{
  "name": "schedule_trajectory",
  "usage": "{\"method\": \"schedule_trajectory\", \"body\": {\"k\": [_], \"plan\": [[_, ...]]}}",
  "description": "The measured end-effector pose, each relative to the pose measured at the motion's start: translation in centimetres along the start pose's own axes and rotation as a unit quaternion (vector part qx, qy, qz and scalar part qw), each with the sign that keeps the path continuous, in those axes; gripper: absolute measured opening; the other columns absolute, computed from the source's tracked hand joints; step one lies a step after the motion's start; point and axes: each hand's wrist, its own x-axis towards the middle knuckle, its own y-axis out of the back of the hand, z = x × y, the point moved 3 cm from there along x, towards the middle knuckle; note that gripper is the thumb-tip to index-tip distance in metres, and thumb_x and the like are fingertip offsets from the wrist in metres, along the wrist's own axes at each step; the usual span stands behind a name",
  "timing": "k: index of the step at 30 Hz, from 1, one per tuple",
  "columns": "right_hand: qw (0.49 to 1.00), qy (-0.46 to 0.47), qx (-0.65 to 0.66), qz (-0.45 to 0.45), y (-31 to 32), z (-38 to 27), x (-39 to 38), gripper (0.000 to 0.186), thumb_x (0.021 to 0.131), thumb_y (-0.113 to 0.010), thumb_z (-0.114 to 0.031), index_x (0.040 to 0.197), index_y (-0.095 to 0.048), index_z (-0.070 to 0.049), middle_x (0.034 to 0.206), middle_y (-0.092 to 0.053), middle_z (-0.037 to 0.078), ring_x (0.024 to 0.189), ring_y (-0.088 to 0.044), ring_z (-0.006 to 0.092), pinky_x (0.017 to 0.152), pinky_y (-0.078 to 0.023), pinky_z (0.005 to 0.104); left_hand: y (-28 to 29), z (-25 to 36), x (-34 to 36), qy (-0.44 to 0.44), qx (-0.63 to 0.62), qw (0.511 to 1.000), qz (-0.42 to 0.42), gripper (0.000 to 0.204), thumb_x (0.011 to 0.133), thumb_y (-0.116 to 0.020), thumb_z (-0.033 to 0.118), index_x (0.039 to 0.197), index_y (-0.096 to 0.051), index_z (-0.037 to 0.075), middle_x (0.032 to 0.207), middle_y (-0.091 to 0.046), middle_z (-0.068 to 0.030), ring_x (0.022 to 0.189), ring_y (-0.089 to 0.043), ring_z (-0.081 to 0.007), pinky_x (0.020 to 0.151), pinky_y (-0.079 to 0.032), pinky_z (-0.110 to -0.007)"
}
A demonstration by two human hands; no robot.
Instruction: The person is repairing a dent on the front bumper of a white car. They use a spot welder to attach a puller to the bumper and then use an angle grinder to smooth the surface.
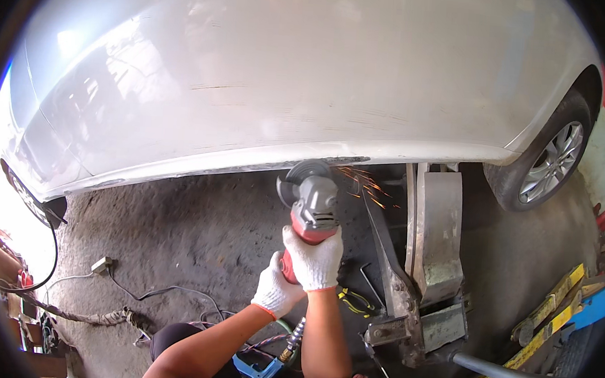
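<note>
A red and grey angle grinder point(317, 205) is gripped in both of my hands, which wear white knit gloves. My right hand point(317, 259) wraps round the red body just behind the grey head. Lower down, my left hand point(277, 286) clasps the rear of the handle. The dark disc point(309, 170) touches or nearly touches the lower sill point(249, 156) of a silver-white car, where the paint is scraped dark. Orange sparks point(365, 182) fly off to the right of the disc. Scratches mark the car's door panel point(274, 83) above.
A metal floor jack or lifting arm point(441, 239) stands under the sill to the right. Yellow-handled pliers point(356, 302), a blue air blow gun point(258, 373) and hoses lie near my legs. A cable with a connector point(101, 265) runs across the floor at left. Yellow bars point(551, 308) lie at right.
</note>
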Motion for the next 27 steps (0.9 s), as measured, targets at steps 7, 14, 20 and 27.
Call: {"method": "schedule_trajectory", "body": {"k": [7, 14, 20, 27], "plan": [[1.000, -0.005, 0.009, -0.008, 0.3, 0.0, 0.7, 0.065, 0.066, -0.089, -0.030, 0.111, -0.058, 0.005, 0.102, -0.072, 0.019, 0.092, -0.071, 0.0303, 0.083, -0.055, 0.0394, -0.1, 0.6, 0.7, 0.035, -0.024, 0.998, -0.035, 0.089, 0.065, -0.089, 0.043, 0.128, -0.047, -0.003, 0.111, -0.068, -0.0257, 0.109, -0.067, -0.0376, 0.090, -0.053, -0.041], [0.997, -0.034, -0.066, 0.014, 0.6, -0.6, -0.2, 0.064, 0.067, -0.089, -0.028, 0.113, -0.058, 0.005, 0.101, -0.072, 0.019, 0.092, -0.072, 0.0303, 0.083, -0.056, 0.0396, -1.0, -1.7, 0.4, 0.025, -0.049, 0.994, -0.091, 0.100, 0.064, -0.090, 0.042, 0.137, -0.041, -0.006, 0.124, -0.065, -0.0250, 0.118, -0.064, -0.0323, 0.098, -0.050, -0.039], [0.995, 0.018, -0.094, 0.039, 0.9, -1.3, -0.2, 0.065, 0.069, -0.087, -0.039, 0.107, -0.055, 0.004, 0.089, -0.071, 0.026, 0.086, -0.071, 0.0432, 0.073, -0.057, 0.0461, -1.4, -1.2, 0.4, 0.014, -0.107, 0.988, -0.109, 0.108, 0.063, -0.091, 0.042, 0.141, -0.036, -0.009, 0.128, -0.063, -0.0250, 0.122, -0.062, -0.0297, 0.100, -0.049, -0.039], [0.993, -0.007, -0.114, 0.017, 0.6, -2.1, -0.4, 0.066, 0.067, -0.087, -0.035, 0.110, -0.056, 0.005, 0.093, -0.072, 0.024, 0.090, -0.072, 0.0387, 0.078, -0.057, 0.0428, -1.6, -1.7, 0.5, 0.000, -0.093, 0.989, -0.117, 0.109, 0.065, -0.090, 0.043, 0.143, -0.033, -0.008, 0.131, -0.061, -0.0235, 0.123, -0.060, -0.0282, 0.101, -0.048, -0.038]]}}
